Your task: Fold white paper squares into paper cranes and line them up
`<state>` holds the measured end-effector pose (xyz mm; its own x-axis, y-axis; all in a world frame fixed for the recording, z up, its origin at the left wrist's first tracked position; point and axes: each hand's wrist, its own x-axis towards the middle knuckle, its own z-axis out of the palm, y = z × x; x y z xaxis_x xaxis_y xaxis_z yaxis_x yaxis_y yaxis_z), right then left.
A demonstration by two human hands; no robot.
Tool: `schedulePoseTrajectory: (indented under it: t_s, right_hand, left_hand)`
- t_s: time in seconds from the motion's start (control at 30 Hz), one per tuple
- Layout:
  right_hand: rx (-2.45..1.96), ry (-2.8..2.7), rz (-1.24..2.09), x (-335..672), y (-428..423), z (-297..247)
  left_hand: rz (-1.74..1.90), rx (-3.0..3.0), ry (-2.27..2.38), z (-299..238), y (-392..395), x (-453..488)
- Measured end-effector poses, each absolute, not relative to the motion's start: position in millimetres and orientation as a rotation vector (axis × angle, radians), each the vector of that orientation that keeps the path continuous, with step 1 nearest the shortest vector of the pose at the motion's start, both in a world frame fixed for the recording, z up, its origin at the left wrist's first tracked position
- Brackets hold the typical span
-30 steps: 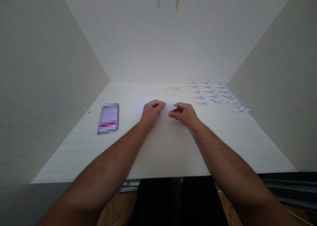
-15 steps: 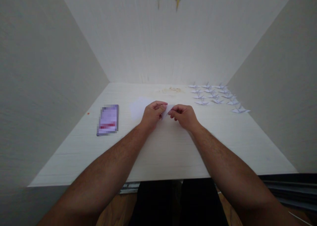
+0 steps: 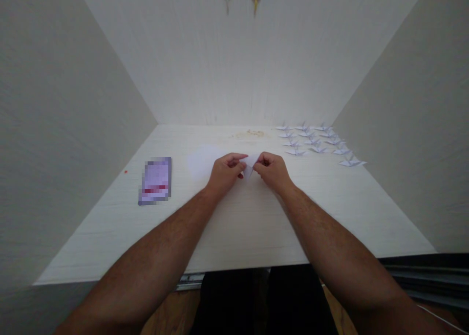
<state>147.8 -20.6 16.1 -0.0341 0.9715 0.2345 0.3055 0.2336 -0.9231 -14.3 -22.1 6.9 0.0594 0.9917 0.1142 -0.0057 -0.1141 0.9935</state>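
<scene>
The hands have drawn together. Left hand [image 3: 224, 171] and right hand [image 3: 271, 171] each keep a pinched grip on the small white folded paper [image 3: 250, 165], seemingly mid-crease; pressing it flat calls for aligned edges. Small white paper cranes [image 3: 315, 142] lie at two o'clock.

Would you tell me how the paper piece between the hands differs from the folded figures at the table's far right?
The paper piece is single, pinched between left hand and right hand; the folded figures are many, lying untouched in rows on the table. The paper piece looks flat; the folded figures show raised points. Both are pale paper.
</scene>
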Motion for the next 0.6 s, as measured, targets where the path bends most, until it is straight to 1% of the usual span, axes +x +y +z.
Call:
schedulePoseTrajectory:
  t_s: [0.1, 0.47, 0.6]
  right_hand:
    - [-1.263, -1.522, 0.843, 148.8, -18.7, 14.9]
    - [-1.240, -1.482, 0.938, 147.3, -19.0, 16.5]
    - [-1.265, -1.505, 0.896, 148.6, -18.2, 15.8]
  left_hand:
    - [1.246, 1.398, 1.171, 9.6, -24.4, -12.9]
    - [1.273, 1.462, 1.228, 5.9, -22.4, -13.6]
    - [1.245, 1.562, 1.252, 1.3, -21.4, -14.1]
